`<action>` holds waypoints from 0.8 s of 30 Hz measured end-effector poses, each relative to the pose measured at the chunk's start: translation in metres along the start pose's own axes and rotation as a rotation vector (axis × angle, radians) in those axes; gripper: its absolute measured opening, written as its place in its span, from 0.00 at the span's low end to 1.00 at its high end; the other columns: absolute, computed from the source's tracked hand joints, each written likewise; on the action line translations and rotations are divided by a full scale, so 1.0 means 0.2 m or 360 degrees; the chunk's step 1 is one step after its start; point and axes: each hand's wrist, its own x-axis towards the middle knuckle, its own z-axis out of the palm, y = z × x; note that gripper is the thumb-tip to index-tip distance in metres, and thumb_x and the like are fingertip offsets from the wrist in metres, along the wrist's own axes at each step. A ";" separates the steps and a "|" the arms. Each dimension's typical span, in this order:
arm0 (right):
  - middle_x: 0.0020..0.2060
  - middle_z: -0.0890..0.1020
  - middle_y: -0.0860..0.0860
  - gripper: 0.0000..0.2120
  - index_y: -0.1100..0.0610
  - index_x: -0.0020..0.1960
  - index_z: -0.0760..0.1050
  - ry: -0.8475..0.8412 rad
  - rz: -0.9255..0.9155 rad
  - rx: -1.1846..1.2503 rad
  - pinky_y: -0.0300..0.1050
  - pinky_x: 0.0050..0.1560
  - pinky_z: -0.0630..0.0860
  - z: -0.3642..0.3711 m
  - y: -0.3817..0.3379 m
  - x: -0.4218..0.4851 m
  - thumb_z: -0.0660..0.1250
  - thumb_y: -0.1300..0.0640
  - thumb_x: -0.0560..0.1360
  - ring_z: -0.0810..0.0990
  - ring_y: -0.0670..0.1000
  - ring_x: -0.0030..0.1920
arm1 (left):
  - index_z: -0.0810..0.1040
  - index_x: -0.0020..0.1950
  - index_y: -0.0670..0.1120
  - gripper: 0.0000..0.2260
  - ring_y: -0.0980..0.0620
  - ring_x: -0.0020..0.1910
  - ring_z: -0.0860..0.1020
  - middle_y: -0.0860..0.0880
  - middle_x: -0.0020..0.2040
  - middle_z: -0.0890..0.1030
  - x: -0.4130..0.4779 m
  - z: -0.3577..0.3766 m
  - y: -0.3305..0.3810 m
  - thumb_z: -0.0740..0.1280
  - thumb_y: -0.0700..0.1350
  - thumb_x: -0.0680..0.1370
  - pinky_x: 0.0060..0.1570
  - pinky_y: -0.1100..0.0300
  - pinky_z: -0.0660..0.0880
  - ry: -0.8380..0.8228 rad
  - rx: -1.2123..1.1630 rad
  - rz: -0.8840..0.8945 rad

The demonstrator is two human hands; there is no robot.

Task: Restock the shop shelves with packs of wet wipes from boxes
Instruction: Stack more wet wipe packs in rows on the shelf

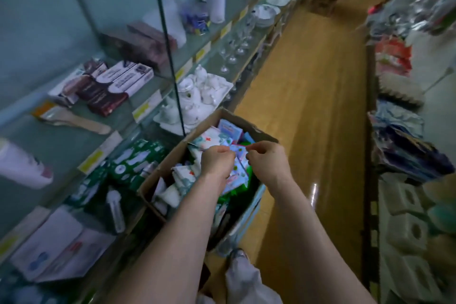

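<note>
An open cardboard box [249,128] stands on the floor beside the glass shelves, filled with several packs of wet wipes in white, blue and green wrappers [214,137]. Both my hands are over the box. My left hand [217,161] and my right hand [267,161] each pinch an edge of a blue and pink pack of wet wipes [238,168], held between them just above the other packs. Green packs [138,160] lie on the low shelf to the left of the box.
Glass shelves [148,101] run along the left with boxed goods, a white tea set [199,96], glasses and bowls. A wooden-floored aisle [308,106] leads ahead to a person standing at the far end. Shelves with bagged goods line the right side. My shoe [238,254] is below the box.
</note>
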 end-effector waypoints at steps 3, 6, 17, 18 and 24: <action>0.37 0.79 0.52 0.11 0.56 0.53 0.82 -0.0149 0.0013 -0.0030 0.41 0.34 0.67 0.10 0.00 0.15 0.62 0.60 0.76 0.72 0.52 0.32 | 0.77 0.41 0.47 0.07 0.45 0.39 0.72 0.44 0.42 0.78 0.15 -0.05 -0.01 0.63 0.38 0.76 0.40 0.57 0.71 0.0083 0.0006 -0.0082; 0.40 0.80 0.54 0.12 0.59 0.56 0.81 -0.0306 0.0020 -0.0073 0.42 0.36 0.68 0.16 0.01 0.32 0.60 0.61 0.78 0.73 0.53 0.36 | 0.77 0.45 0.47 0.05 0.42 0.47 0.79 0.41 0.50 0.80 0.33 -0.05 -0.03 0.63 0.39 0.78 0.45 0.55 0.73 0.0158 0.0026 -0.0222; 0.65 0.73 0.56 0.23 0.55 0.71 0.67 -0.0693 0.0086 -0.0330 0.50 0.51 0.76 0.49 0.13 0.96 0.66 0.54 0.77 0.79 0.57 0.53 | 0.73 0.66 0.36 0.16 0.38 0.58 0.76 0.35 0.62 0.75 0.83 -0.09 -0.13 0.63 0.36 0.78 0.45 0.56 0.68 0.0382 -0.0003 -0.0623; 0.66 0.71 0.56 0.26 0.54 0.71 0.65 -0.0708 0.0093 -0.0354 0.52 0.54 0.76 0.53 0.15 0.99 0.67 0.52 0.76 0.77 0.58 0.57 | 0.75 0.64 0.38 0.15 0.40 0.52 0.77 0.36 0.57 0.78 0.86 -0.09 -0.14 0.63 0.37 0.77 0.44 0.54 0.71 0.0406 0.0019 -0.0649; 0.75 0.56 0.55 0.39 0.55 0.77 0.53 -0.0762 -0.0157 -0.0731 0.57 0.70 0.62 0.68 0.23 1.17 0.69 0.46 0.74 0.58 0.62 0.73 | 0.76 0.59 0.40 0.11 0.51 0.33 0.73 0.44 0.40 0.75 1.04 -0.13 -0.26 0.59 0.39 0.80 0.30 0.56 0.74 0.0466 0.0111 -0.0858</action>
